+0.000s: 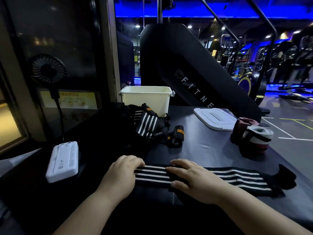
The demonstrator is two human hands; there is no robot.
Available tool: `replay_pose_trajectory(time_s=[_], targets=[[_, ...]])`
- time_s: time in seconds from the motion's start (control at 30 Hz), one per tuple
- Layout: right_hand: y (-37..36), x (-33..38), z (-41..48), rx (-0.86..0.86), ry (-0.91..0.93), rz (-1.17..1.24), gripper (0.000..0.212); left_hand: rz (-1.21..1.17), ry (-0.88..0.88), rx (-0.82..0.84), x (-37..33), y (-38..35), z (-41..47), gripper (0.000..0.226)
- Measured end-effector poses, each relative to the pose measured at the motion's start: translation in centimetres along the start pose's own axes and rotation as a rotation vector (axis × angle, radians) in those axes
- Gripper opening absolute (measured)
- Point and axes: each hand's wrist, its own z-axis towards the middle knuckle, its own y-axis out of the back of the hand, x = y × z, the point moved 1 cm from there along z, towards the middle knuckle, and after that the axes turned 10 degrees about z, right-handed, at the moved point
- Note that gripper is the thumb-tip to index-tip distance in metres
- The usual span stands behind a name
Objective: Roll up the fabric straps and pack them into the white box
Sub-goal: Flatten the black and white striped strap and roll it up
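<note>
Black strap with white stripes [237,179]: flat on dark table [203,146], tail running right of the grip. Left hand [122,173]: fingers curled over its left end. Right hand [193,178]: fingers straight, pressing on it just beside. White box [145,99]: open, beyond the hands, behind a pile of loose straps [147,122]. Rolled straps [254,136]: far right.

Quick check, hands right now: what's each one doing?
Left hand: fingers curled over the left end of the striped strap, gripping it.
Right hand: open, straight fingers pressing down on the striped strap.
</note>
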Motion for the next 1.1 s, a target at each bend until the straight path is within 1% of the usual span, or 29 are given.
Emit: replay_pose_trajectory(time_s=[0.1,0.2,0.27,0.33,0.4,0.47,0.53,0.57,0.6,0.63,0.73,0.77,0.83,1.1], targets=[[0.0,0.4,0.6,0.044,-0.010,0.009,0.093,0.114,0.057,-0.038,0.8,0.0,-0.2,0.050],[-0.2,0.5,1.4,0.081,-0.022,0.013,0.098,0.188,0.127,-0.121,1.4,0.5,-0.3,0.043],[-0.3,0.5,1.8,0.094,-0.026,0.014,0.100,0.199,0.089,-0.170,1.3,1.3,-0.3,0.039],[-0.5,0.7,2.1,0.094,-0.029,0.012,0.100,0.127,-0.001,-0.176,0.6,1.6,0.1,0.044],[-0.5,0.9,2.3,0.087,-0.028,0.013,0.101,-0.008,-0.035,-0.082,-0.8,1.6,0.5,0.042],[-0.4,1.1,2.3,0.078,-0.032,0.024,0.101,-0.108,0.016,0.074,-2.0,1.2,0.6,0.032],[0.1,1.1,1.8,0.061,-0.056,0.049,0.100,-0.048,0.052,0.298,-2.5,0.6,0.4,0.045],[0.4,1.0,1.3,0.048,-0.072,0.052,0.099,0.013,0.057,0.380,-2.4,0.4,0.3,0.050],[0.7,0.6,0.7,0.031,-0.093,0.039,0.098,0.052,0.062,0.424,-2.4,0.4,0.2,0.051],[1.1,0.0,0.0,0.015,-0.119,0.013,0.099,0.065,0.072,0.451,-2.3,0.3,0.2,0.052],[1.8,-2.5,-2.4,0.008,-0.242,-0.087,0.118,0.068,0.069,0.483,-2.2,0.3,0.2,0.053],[2.0,-3.2,-3.0,0.019,-0.287,-0.096,0.121,0.070,0.067,0.490,-2.2,0.3,0.2,0.053],[2.0,-3.9,-3.8,0.052,-0.338,-0.062,0.120,0.079,0.065,0.503,-2.3,0.3,0.2,0.056],[1.7,-3.7,-4.0,0.074,-0.341,-0.033,0.120,0.091,0.106,0.498,-2.2,0.4,0.0,0.059]])
